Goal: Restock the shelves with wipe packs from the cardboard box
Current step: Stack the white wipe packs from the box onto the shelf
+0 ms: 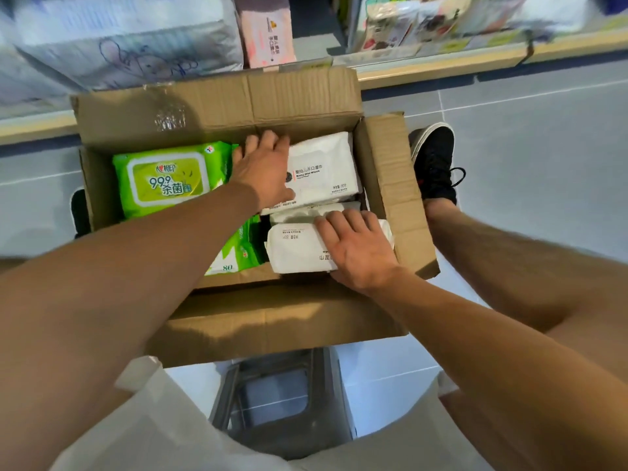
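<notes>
An open cardboard box (217, 110) sits on the floor between my feet. It holds green wipe packs (166, 178) on the left and white wipe packs on the right. My left hand (263, 168) lies on the left edge of the far white pack (326, 168), fingers curled over its far corner. My right hand (356, 249) grips the right end of the near white pack (295, 249), with the thumb under its near edge. A second green pack (238, 256) shows partly under my left forearm.
The low shelf (441, 59) runs along the top of the view with blurred stacked packs, a pink pack (268, 32) behind the box. My black shoe (435, 164) stands right of the box. A grey stool (282, 399) is under me. The floor is grey tile.
</notes>
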